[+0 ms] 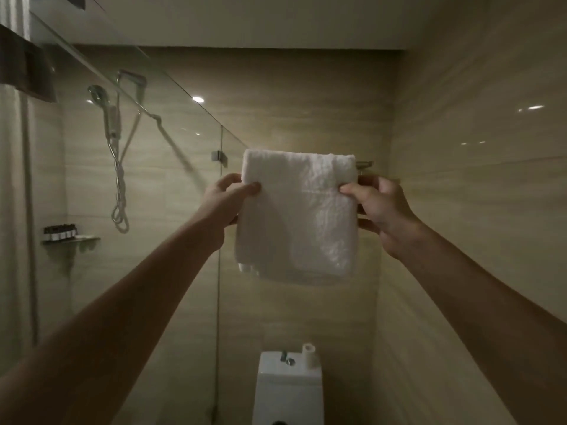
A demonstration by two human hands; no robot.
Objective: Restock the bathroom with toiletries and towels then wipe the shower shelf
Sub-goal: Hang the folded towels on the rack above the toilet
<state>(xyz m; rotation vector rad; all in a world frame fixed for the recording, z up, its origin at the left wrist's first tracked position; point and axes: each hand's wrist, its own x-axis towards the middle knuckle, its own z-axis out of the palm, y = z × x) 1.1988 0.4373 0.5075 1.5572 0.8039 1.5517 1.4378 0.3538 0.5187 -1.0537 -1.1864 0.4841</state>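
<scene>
Towel draped over rail, long axis vertical, left hand and right hand pinching its sides.

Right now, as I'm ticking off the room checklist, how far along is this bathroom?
Looks done: toiletry bottles stand in a row on the shower shelf. In hand: the left hand and right hand pinch the white towel by its sides, hanging it at the towel rail. Remaining: wiping that shelf, apparently.
</scene>
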